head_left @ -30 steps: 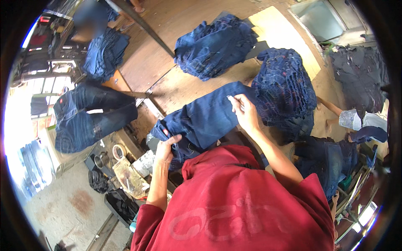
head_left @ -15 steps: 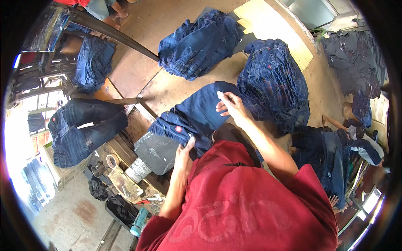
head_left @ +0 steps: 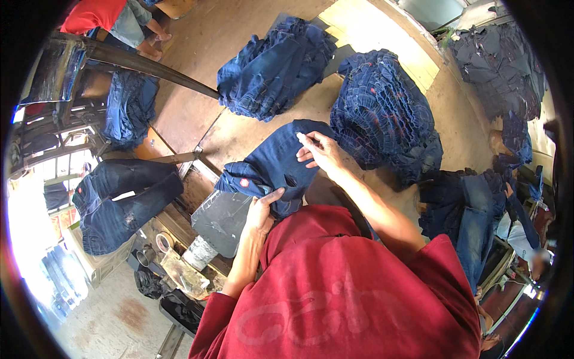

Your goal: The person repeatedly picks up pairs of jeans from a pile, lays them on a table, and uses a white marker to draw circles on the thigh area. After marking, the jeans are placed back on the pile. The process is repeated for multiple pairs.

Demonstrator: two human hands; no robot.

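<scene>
A pair of dark blue jeans (head_left: 278,157) lies across my lap, with a small red-and-white tag (head_left: 244,182) on the folded end at the left. My left hand (head_left: 260,210) grips that end, its thumb on top of the denim and its other fingers hidden beneath. Beside the thumb a dark gap or patch shows in the cloth. Over the jeans' right part, my right hand (head_left: 323,154) pinches a small white, chalk-like piece (head_left: 301,137) between thumb and forefinger. Whether the piece touches the denim I cannot tell.
Heaps of jeans (head_left: 276,69) and a fanned stack of jeans (head_left: 385,110) lie on the floor ahead. At left, more jeans (head_left: 128,200) hang over a wooden bench with a tape roll (head_left: 164,242). Other people sit at the far left and right edge.
My left thumb has swung over to the right and lies flatter on the denim. The white piece stays pinched in my right hand. The whole view has shifted a little.
</scene>
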